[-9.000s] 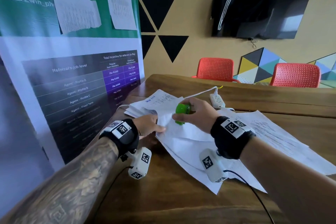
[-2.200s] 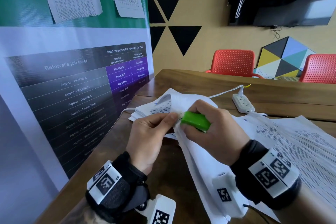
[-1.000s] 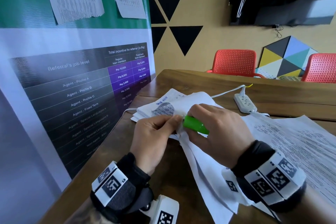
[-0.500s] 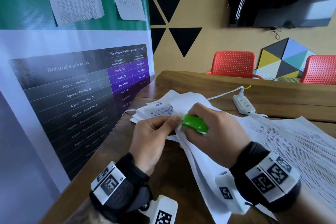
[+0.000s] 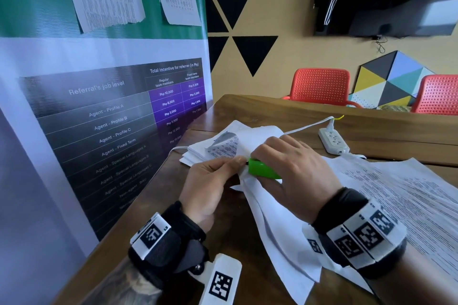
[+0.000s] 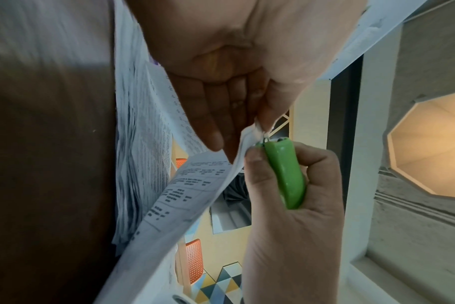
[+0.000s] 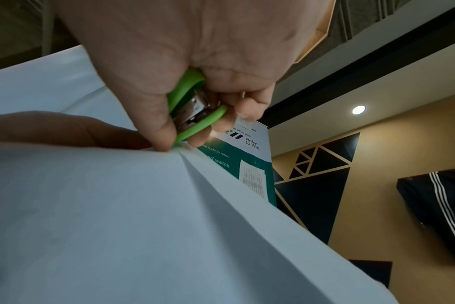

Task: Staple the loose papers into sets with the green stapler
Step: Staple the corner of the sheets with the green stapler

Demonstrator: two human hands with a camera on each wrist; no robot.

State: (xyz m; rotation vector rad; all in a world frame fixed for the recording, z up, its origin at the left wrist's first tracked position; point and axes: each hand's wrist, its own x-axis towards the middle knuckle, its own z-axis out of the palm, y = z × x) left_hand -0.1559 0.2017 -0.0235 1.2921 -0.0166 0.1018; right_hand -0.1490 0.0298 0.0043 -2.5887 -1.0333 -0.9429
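My right hand (image 5: 288,168) grips the small green stapler (image 5: 262,170), its nose clamped on the corner of a lifted set of white papers (image 5: 277,220). In the left wrist view the stapler (image 6: 285,172) meets the paper corner (image 6: 249,135), which my left hand (image 5: 210,181) pinches between thumb and fingers. In the right wrist view the stapler (image 7: 192,109) sits in my curled fingers above the drooping sheets (image 7: 143,216). A stack of papers (image 5: 210,148) lies just beyond my hands. More printed sheets (image 5: 401,195) are spread on the right.
A wooden table (image 5: 158,230) bears everything. A white power strip (image 5: 333,141) with its cable lies at the back. A tall printed banner (image 5: 99,96) stands close along the table's left edge. Two red chairs (image 5: 322,86) stand behind the table.
Over the last second both hands stay together at the paper corner, with the stapler still on it. The view has shifted slightly; the grip is unchanged.
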